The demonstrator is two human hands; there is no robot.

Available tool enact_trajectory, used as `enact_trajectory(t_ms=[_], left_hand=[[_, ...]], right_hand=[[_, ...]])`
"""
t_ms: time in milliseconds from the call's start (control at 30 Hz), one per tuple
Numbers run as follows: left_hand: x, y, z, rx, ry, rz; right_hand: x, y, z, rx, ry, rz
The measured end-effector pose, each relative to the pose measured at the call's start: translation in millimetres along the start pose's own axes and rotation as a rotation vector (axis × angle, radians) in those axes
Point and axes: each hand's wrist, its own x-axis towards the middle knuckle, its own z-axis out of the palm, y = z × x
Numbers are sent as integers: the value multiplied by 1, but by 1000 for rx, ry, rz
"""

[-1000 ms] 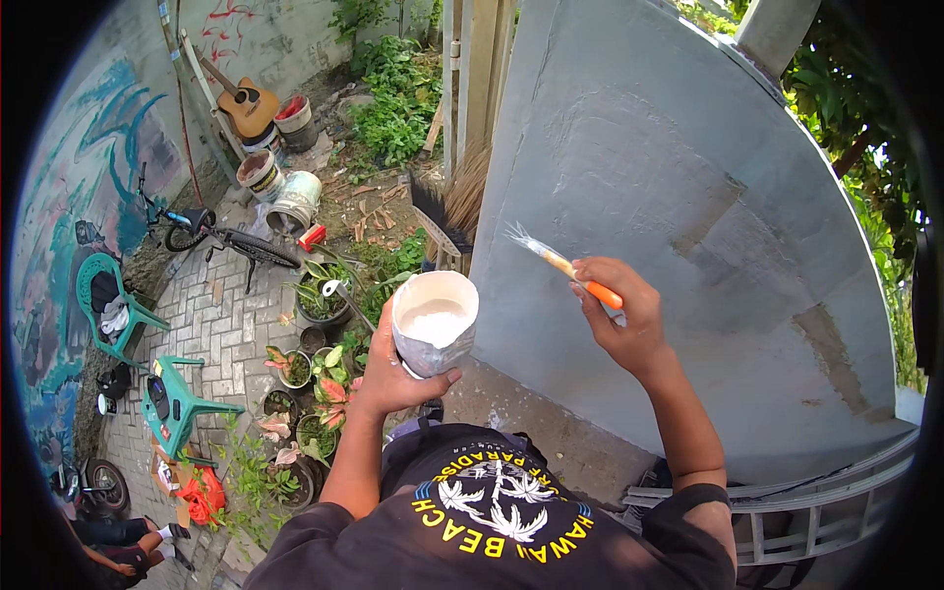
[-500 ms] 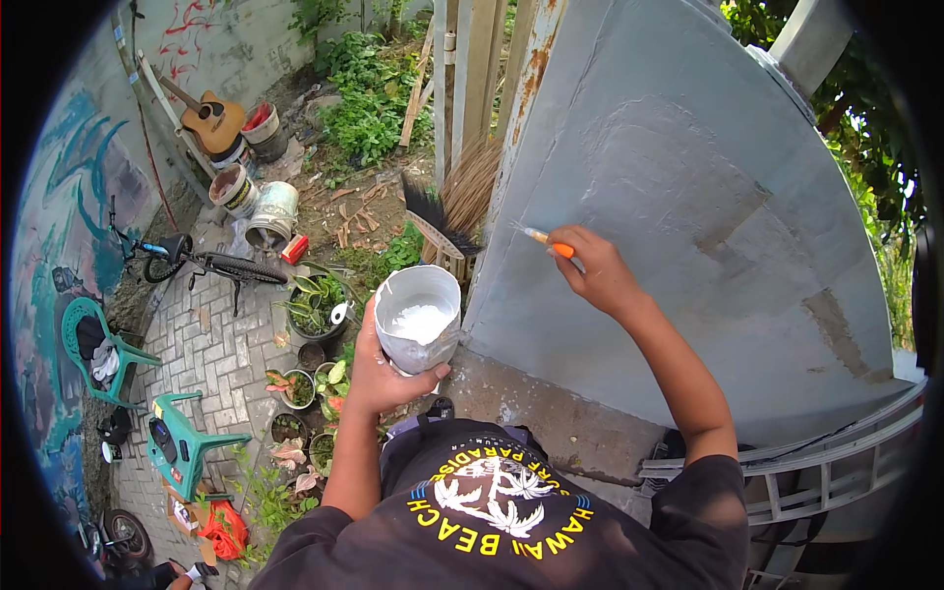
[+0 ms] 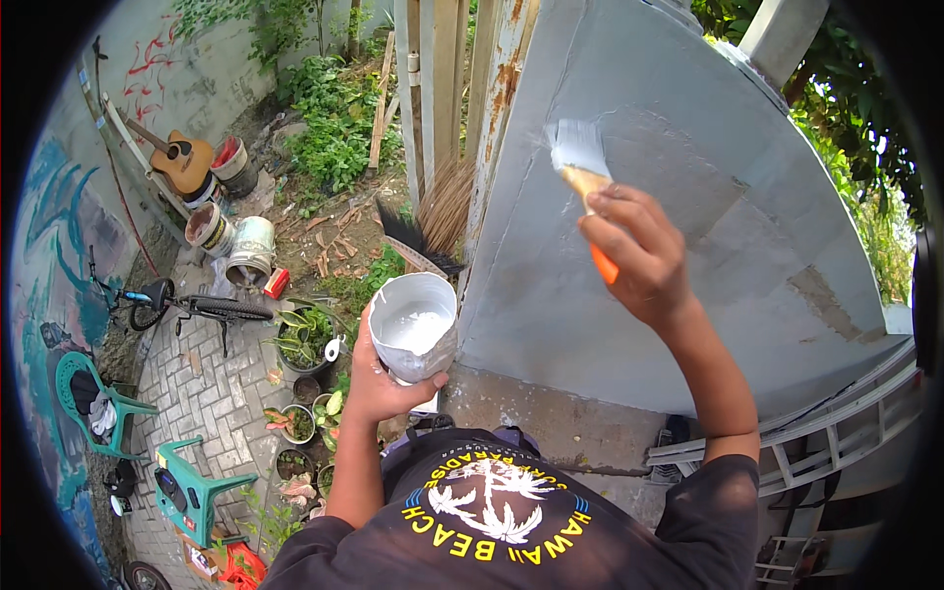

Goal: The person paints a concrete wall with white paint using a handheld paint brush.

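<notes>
My left hand (image 3: 383, 388) is wrapped round a cut-down plastic container (image 3: 418, 366) with white paint (image 3: 415, 332) in its bottom. In my right hand (image 3: 644, 254) is a paintbrush (image 3: 586, 180), gripped by its orange-and-wood handle. White paint coats its bristles, which point up and away from me. The brush is in front of the grey wall (image 3: 629, 315); whether the bristles touch the surface I cannot tell. Darker rough patches show on the wall's right part.
A metal ladder (image 3: 846, 438) lies along the wall's foot at right. Left of me are potted plants (image 3: 307, 334), a bicycle (image 3: 187, 300), a green stool (image 3: 197, 492), buckets (image 3: 251, 246) and a guitar (image 3: 182, 162). A twig broom (image 3: 447, 211) leans by the rusty post (image 3: 497, 98).
My right hand has moved up and to the right with the brush, whose wide bristle face now shows. My left hand still holds the container in nearly the same place.
</notes>
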Motion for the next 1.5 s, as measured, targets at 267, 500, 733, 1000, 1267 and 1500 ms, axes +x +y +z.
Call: enact_trajectory(t_ms=[267, 500, 733, 1000, 1267, 1500], left_hand=[[6, 3, -3, -38, -15, -25], [7, 3, -2, -23, -8, 6], [9, 1, -2, 20, -38, -8], [8, -4, 7, -36, -64, 11], [12, -2, 10, -63, -109, -39], [11, 5, 9, -47, -126, -29]], right_hand=[[-160, -79, 117, 304, -284, 389], [-187, -69, 152, 472, -464, 532], [-19, -10, 21, 272, -312, 352], [-34, -39, 4, 150, -116, 384], [-196, -103, 131, 312, -375, 616], [-196, -104, 148, 476, -434, 716]])
